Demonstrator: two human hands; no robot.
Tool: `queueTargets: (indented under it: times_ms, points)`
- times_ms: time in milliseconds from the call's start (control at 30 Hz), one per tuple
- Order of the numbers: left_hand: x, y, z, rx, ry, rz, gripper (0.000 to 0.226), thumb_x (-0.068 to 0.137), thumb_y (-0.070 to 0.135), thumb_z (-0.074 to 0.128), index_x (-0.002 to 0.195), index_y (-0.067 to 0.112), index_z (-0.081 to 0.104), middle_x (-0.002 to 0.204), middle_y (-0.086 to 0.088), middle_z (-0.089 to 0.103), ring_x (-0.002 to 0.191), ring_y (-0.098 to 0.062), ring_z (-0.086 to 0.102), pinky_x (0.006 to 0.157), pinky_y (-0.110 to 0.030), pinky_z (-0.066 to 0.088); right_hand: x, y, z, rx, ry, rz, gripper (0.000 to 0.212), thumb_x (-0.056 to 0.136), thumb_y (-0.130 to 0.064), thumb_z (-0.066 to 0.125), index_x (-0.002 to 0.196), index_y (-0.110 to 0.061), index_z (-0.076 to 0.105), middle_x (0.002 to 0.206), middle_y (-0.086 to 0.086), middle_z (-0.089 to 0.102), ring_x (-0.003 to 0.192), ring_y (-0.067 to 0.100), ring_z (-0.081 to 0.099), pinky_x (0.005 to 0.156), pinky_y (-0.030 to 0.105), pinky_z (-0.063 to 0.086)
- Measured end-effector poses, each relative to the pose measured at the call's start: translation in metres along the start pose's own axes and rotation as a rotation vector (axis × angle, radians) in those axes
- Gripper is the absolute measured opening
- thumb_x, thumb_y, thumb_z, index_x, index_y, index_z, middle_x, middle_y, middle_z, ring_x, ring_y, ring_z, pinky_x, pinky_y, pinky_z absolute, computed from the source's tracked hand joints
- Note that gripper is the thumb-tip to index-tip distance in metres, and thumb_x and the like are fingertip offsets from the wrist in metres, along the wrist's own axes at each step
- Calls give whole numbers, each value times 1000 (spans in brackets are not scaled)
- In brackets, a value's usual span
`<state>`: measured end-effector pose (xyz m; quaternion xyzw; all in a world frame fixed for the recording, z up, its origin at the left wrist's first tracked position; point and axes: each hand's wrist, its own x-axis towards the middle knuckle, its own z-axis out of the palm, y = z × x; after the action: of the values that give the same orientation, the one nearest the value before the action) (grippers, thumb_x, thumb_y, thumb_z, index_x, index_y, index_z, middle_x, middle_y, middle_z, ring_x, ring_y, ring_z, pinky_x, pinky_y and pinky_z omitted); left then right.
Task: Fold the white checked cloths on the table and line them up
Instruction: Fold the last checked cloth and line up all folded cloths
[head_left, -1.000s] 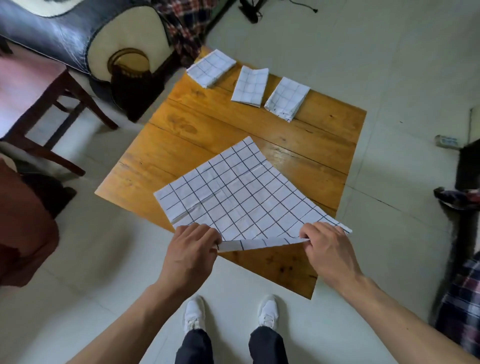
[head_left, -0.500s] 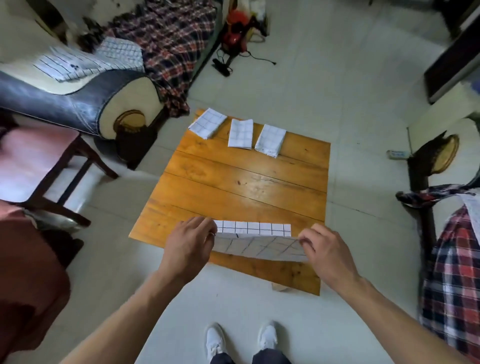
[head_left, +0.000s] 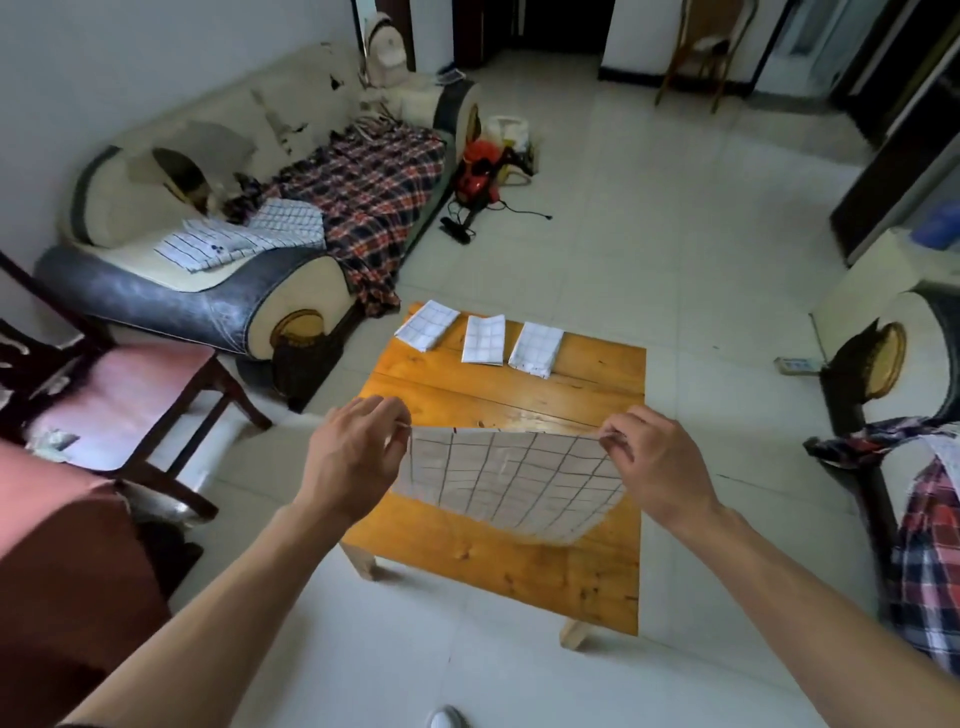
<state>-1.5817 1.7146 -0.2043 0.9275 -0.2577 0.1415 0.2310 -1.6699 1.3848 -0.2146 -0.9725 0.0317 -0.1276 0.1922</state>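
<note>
A white checked cloth (head_left: 506, 480) hangs in the air above the wooden table (head_left: 524, 566), stretched between both hands. My left hand (head_left: 353, 460) pinches its upper left corner and my right hand (head_left: 657, 465) pinches its upper right corner. The cloth's lower edge curves down close to the tabletop. Three folded white checked cloths lie in a row along the table's far edge: one at the left (head_left: 427, 325), one in the middle (head_left: 483, 339) and one at the right (head_left: 536, 347).
A sofa (head_left: 171, 296) with a plaid blanket (head_left: 374, 192) and more checked cloths (head_left: 244, 241) stands at the left. A pink-seated chair (head_left: 124, 384) is nearer left. Plaid fabric (head_left: 930, 561) drapes furniture at the right. A red appliance (head_left: 480, 174) lies on the tiled floor.
The cloth was flat on the table with its near edge held; both hands carried that edge up and away, and now the cloth hangs lifted between them. The view tilted upward.
</note>
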Motion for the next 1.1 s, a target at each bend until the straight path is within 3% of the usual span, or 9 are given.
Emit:
queueTargets:
  times_ms: [267,400,533,667,833,1100]
  points:
    - [51,-31,3,-25,0,35,15,83,7,73,86,16,62,79,4,65,74,-22,62,63,-40,49,46,-12,3,-33,34,54,5,90,-15,70,86,-18,69,85,-8,63,74,14,57,61,22,42]
    - [98,-59,12,-61,-4,71,16,82,6,73,86,17,61,78,4,65,72,-23,61,61,-37,45,86,-20,13,-75,63,128,4,91,-21,68,87,-20,68,86,-8,62,76,20,58,64,30,49]
    - [144,-83,14,-82,25,134,14,83,8,71,87,16,60,79,1,64,73,-25,60,62,-42,45,120,-27,15,-64,128,173,6,91,-18,68,86,-20,66,82,-10,56,73,19,56,67,28,42]
    - [170,-90,9,-84,71,173,17,80,4,74,87,12,62,81,-1,64,75,-26,58,64,-45,45,128,-35,10,-72,198,148,4,90,-16,69,89,-18,66,85,-9,56,75,15,55,73,30,45]
    - [167,-89,-2,-121,134,281,5,84,8,66,87,10,63,82,-1,65,75,-24,57,64,-45,47,116,-38,4,-77,205,123,3,90,-16,69,92,-15,67,87,-6,60,76,16,57,73,28,46]
    - [86,-85,0,-111,-3,319,4,84,13,65,88,12,65,85,4,64,80,-20,61,67,-40,47,34,-35,20,-38,125,134,14,82,-10,75,90,-19,67,88,-11,58,78,16,56,70,26,41]
